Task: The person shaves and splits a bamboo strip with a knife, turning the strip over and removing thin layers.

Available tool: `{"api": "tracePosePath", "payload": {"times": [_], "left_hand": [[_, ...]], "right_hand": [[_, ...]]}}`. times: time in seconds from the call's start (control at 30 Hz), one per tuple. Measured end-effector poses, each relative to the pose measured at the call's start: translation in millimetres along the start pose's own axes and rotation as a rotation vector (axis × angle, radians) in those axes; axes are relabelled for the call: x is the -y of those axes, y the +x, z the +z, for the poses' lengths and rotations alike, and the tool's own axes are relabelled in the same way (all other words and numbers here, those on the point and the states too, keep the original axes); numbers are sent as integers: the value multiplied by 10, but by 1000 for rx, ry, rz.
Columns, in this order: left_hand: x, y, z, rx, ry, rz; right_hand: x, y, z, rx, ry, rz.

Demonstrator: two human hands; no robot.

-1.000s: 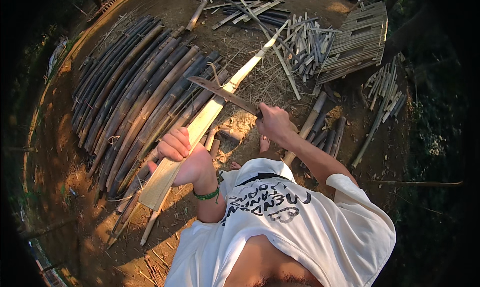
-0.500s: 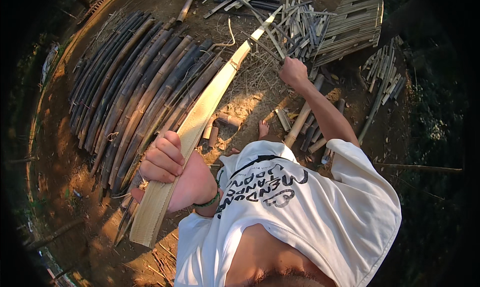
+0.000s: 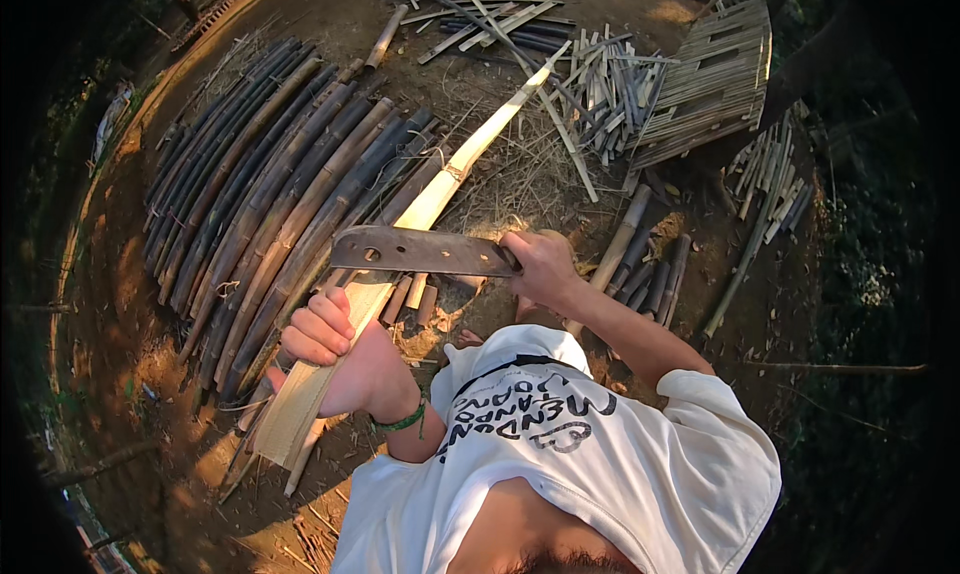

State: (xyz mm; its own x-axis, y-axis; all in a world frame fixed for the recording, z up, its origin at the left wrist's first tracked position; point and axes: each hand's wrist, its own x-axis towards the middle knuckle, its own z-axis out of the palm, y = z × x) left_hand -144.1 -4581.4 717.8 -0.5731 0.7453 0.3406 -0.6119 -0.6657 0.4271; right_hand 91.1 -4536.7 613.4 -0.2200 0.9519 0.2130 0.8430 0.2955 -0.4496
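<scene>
A long pale strip of split bamboo (image 3: 432,202) runs from the lower left up toward the far middle, its far end tapering. My left hand (image 3: 345,352) wraps round its near part, with the thumb side partly hidden. In my right hand (image 3: 543,264) is the handle of a machete (image 3: 437,252), a broad dark blade with several holes. The blade lies crosswise over the strip, just beyond my left fingers. Whether its edge touches the bamboo, I cannot tell. My fingers hide most of the handle.
A large stack of dark bamboo poles (image 3: 270,204) lies at the left. Split slats (image 3: 612,99) are heaped at the far middle, near a slatted bamboo panel (image 3: 705,79). Shorter poles (image 3: 625,234) lie right of my feet, and thin strips (image 3: 765,174) farther right.
My right hand has come nearer and to the left, bringing the machete blade across the strip. My left hand keeps its grip, and the strip has shifted slightly.
</scene>
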Motion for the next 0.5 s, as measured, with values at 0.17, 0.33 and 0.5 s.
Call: {"api": "tracePosePath", "payload": {"times": [0.17,0.33,0.5], "left_hand": [[250,67,-38,60,40,-3],[-13,-48,195,64,-91,-32],[221,111,92,-49,-12,-7]], "right_hand": [[-346,101,240,-58,-65,77],[-537,169,160,-168,-52,62],[33,92,-61,5,-41,-29]]}}
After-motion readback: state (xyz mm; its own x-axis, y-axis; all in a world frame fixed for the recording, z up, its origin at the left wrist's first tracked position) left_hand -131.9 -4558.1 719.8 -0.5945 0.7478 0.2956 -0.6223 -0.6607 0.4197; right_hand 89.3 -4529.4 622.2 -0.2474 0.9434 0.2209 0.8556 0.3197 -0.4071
